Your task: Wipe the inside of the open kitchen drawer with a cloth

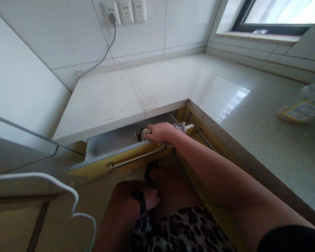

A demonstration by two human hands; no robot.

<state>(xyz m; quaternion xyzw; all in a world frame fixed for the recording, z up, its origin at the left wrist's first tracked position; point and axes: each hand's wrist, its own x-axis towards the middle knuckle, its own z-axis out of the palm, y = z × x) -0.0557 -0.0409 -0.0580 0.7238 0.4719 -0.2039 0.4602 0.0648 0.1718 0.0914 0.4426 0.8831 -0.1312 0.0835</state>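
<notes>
My right hand [160,133] is closed around a crumpled, patterned cloth [141,135]. It presses the cloth onto the top edge of an open drawer [136,148], towards its right end. This drawer has a yellow front with a long metal handle [139,157], and its grey inside partly shows under the countertop. Lower down, my left hand [152,197] rests by my leg, a dark band around its wrist. Its fingers are tucked out of sight, so their pose is hidden.
A pale stone countertop [168,80] forms an inner corner above the drawer. On its right part lies a clear packet with a yellow label [303,110]. A grey cord [105,56] runs from a wall socket. A white cable [75,199] hangs at lower left.
</notes>
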